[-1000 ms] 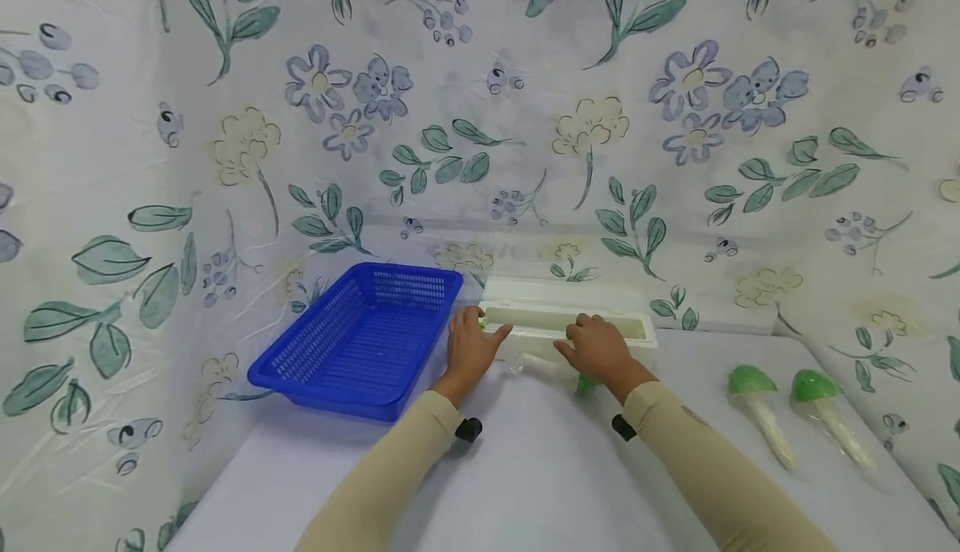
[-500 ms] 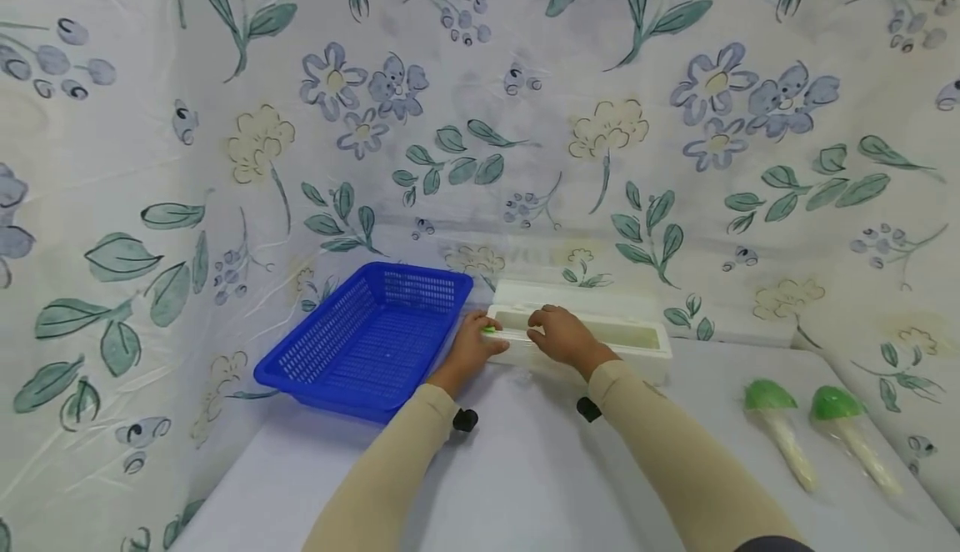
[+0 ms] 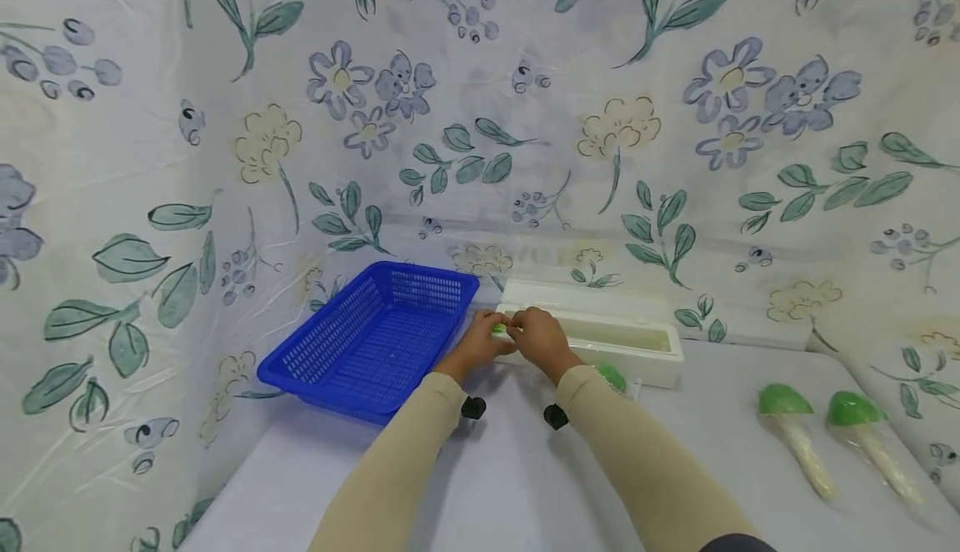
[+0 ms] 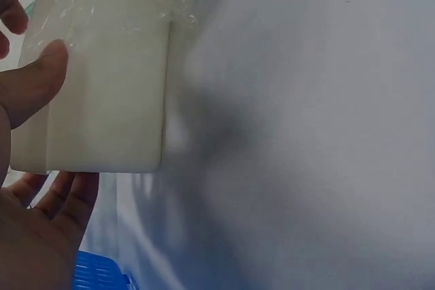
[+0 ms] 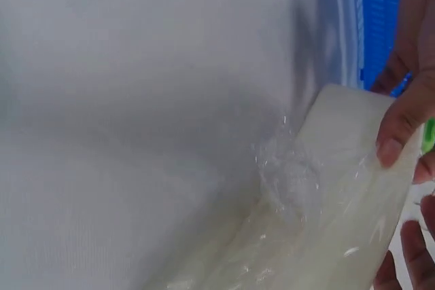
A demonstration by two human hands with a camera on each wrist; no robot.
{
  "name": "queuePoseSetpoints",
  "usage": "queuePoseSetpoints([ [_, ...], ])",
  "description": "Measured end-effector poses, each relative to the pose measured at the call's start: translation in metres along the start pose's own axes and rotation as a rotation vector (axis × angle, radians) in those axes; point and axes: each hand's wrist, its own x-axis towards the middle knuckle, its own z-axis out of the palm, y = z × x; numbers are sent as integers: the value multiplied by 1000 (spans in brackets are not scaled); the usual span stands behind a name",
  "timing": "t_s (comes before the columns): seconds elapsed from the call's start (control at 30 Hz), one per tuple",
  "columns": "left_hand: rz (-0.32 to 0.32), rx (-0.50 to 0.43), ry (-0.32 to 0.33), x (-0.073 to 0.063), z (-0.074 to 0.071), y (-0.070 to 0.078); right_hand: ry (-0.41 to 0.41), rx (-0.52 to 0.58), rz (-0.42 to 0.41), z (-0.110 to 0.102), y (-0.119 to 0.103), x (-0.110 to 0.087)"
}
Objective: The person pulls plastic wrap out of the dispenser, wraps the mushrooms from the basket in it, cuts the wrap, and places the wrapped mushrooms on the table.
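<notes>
A long white cling film dispenser stands near the back wall with its lid tipped back. My left hand grips its left end; in the left wrist view the thumb presses the front and other fingers wrap the end. At that end, my right hand has its fingertips close to a small green piece, and I cannot tell whether they pinch it. Clear film drapes down the dispenser's front. A green-capped, mushroom-shaped thing lies in front, partly behind my right forearm.
A blue slotted plastic basket sits at the left, close to my left hand. Two film-wrapped mushroom-shaped things with green caps and white stems, one nearer and one farther right, lie at the table's right. Flower-printed sheeting hangs behind and beside the table.
My right hand has moved left along the dispenser to the green piece at its left end. My left hand stays at that end. The view has shifted slightly.
</notes>
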Motion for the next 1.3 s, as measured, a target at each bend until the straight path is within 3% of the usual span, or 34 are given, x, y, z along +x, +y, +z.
queuePoseSetpoints([
  [0.2,-18,31,-16,4,2,-2,45,-50,34,7,-5,3],
  [0.37,66,-1,16,7,6,-9,68,-131,102,18,-7,5],
  [0.5,97,-33,46,8,7,-17,79,-182,130,27,-9,5],
  [0.83,248,-236,79,6,7,-35,168,-131,130,33,-11,6],
  [1.13,210,-220,69,11,11,-30,112,-172,241,30,-17,12],
  [1.3,184,-220,73,10,8,-27,150,-152,245,33,-17,15],
])
